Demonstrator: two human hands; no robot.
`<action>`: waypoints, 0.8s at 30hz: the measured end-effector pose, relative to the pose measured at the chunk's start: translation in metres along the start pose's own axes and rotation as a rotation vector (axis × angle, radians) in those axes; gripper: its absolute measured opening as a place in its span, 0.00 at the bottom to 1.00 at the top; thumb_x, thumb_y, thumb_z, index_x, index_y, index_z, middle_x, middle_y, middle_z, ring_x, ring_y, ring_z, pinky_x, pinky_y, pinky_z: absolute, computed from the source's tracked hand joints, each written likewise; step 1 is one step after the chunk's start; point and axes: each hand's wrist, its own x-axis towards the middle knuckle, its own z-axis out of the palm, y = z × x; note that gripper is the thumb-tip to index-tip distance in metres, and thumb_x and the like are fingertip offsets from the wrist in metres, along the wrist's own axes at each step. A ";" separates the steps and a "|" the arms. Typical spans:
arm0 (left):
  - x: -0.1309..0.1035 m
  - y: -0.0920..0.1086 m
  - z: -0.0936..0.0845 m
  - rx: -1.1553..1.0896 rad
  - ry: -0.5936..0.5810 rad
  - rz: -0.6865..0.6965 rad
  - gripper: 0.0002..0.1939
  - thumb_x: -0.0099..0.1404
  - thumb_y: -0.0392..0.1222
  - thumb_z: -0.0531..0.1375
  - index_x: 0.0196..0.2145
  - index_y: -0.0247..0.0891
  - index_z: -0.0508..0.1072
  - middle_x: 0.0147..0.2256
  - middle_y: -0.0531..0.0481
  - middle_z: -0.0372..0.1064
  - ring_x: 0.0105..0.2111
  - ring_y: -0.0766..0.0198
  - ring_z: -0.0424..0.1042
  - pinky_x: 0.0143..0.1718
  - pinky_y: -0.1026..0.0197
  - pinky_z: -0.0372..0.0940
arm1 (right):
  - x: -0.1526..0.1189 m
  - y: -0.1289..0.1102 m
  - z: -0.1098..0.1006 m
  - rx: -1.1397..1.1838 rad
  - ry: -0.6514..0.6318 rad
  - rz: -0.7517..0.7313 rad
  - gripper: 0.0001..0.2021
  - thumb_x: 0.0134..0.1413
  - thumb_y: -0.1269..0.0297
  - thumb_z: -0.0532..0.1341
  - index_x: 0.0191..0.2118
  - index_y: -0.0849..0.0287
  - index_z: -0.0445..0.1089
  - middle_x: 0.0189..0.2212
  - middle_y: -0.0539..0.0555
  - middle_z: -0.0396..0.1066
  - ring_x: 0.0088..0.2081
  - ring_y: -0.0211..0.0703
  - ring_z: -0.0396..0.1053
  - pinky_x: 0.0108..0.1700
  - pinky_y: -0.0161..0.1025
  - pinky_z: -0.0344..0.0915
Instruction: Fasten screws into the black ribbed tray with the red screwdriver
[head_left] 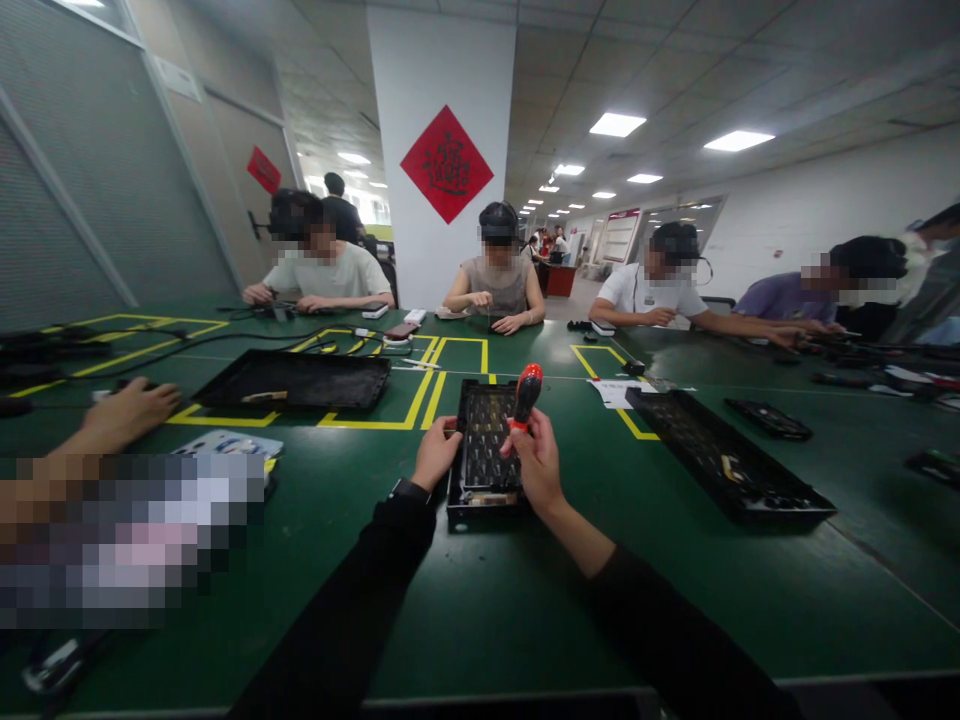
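Note:
A black tray-like part [489, 440] with rows of small slots lies in front of me on the green table [480, 610]. My left hand [438, 452] grips its left edge, thumb over the rim. In my right hand [538, 465], above the tray's right side, is a red and black screwdriver [528, 395], its handle pointing up. The screwdriver's tip is hidden by the hand. A small pale piece [491, 499] lies at the near end of the tray.
A wide black tray [296, 382] lies left and a long black tray [731, 455] right. At the left, another person's hand [135, 410] rests on the table near cables. Several people sit along the far side. A white paper [611, 393] lies right of centre.

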 end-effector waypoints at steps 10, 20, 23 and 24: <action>0.003 -0.002 0.002 0.034 0.015 -0.009 0.15 0.54 0.36 0.55 0.41 0.36 0.68 0.40 0.45 0.71 0.38 0.62 0.71 0.44 0.58 0.63 | -0.001 0.003 -0.003 0.061 0.036 0.015 0.14 0.59 0.58 0.51 0.48 0.56 0.63 0.38 0.54 0.67 0.29 0.35 0.66 0.28 0.35 0.66; 0.002 -0.001 0.001 0.028 0.017 -0.015 0.15 0.54 0.35 0.55 0.41 0.36 0.68 0.41 0.45 0.71 0.38 0.62 0.71 0.44 0.58 0.63 | 0.000 0.000 -0.002 -0.058 0.058 -0.022 0.12 0.55 0.61 0.56 0.45 0.55 0.63 0.29 0.48 0.64 0.25 0.32 0.64 0.27 0.32 0.65; 0.001 0.000 0.001 0.012 0.007 -0.021 0.15 0.54 0.35 0.55 0.41 0.36 0.68 0.41 0.45 0.71 0.37 0.63 0.71 0.44 0.58 0.63 | -0.001 -0.001 -0.003 -0.093 0.069 -0.032 0.12 0.55 0.61 0.56 0.46 0.55 0.63 0.31 0.49 0.63 0.27 0.33 0.64 0.29 0.33 0.65; 0.001 0.000 0.001 0.011 0.007 -0.024 0.15 0.54 0.35 0.55 0.41 0.36 0.68 0.41 0.45 0.71 0.37 0.63 0.71 0.43 0.58 0.63 | -0.001 -0.001 -0.003 -0.086 0.069 -0.033 0.13 0.56 0.61 0.56 0.48 0.54 0.63 0.33 0.50 0.64 0.28 0.34 0.65 0.29 0.34 0.66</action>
